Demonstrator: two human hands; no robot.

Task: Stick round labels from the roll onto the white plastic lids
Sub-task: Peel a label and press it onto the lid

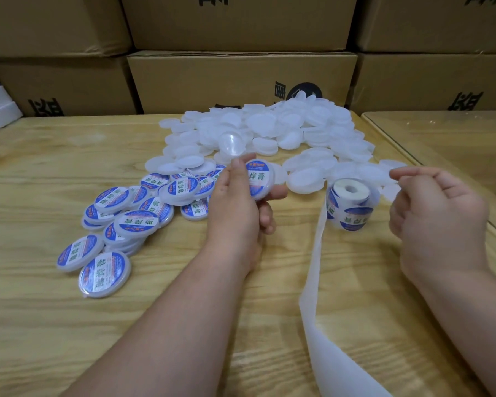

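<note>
Labelled white round plastic lid (259,179) gripped in left hand (235,202), finished pile (121,222) lower-left; right hand (435,213) pinching backing strip (395,179) beside roll of round blue labels (351,204).

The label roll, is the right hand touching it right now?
Apart. The head view shows bare table between the right hand and the label roll; the hand pinches only the backing strip.

wooden table (69,325), stacked cardboard boxes (241,81)
</note>
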